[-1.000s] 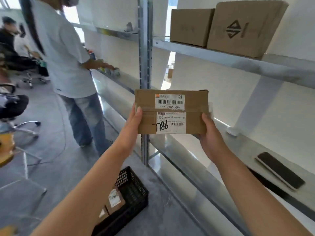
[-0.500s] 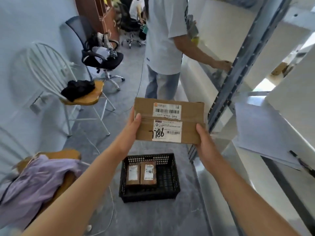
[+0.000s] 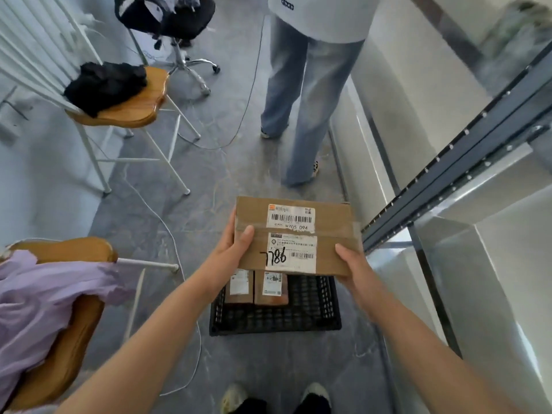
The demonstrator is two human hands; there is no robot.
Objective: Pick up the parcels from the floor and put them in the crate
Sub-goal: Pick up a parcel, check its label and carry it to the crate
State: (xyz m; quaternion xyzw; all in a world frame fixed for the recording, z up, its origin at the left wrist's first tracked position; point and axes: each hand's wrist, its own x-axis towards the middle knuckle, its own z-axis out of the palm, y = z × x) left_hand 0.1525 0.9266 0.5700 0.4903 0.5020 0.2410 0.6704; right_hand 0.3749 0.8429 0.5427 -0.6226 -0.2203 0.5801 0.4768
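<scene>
A flat brown cardboard parcel point(image 3: 331, 231) with white barcode labels and a handwritten number is held level above the black plastic crate point(image 3: 310, 319). My left hand point(image 3: 231, 249) grips its left edge, thumb on top. My right hand point(image 3: 351, 267) grips its lower right corner. The crate stands on the grey floor just in front of my feet, and two small brown parcels point(image 3: 257, 289) lie side by side in its left half. The held parcel hides the crate's far edge.
A person in jeans point(image 3: 301, 94) stands ahead beside the metal shelving point(image 3: 448, 180) on the right. A wooden-seat chair with black cloth point(image 3: 119, 97), an office chair point(image 3: 176, 28) and a chair with purple cloth point(image 3: 44, 300) line the left. White cables trail across the floor.
My view has tilted from the shelves down to the floor. The parcel, still in both hands, has come down over the crate, which now lies directly beneath it.
</scene>
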